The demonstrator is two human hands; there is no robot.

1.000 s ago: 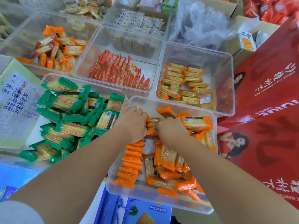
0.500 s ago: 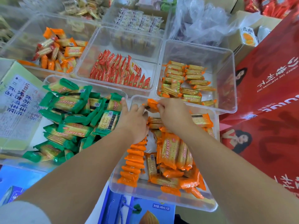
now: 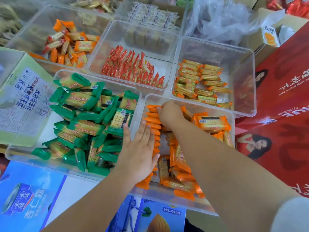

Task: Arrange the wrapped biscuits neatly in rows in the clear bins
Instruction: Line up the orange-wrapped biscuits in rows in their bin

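The right hand pinches the far-end pack of the one row of orange packs standing along the left wall of the near-right bin. The left hand, fingers straight, lies flat against that row. Loose packs pile to the right, overlapping too much to count.
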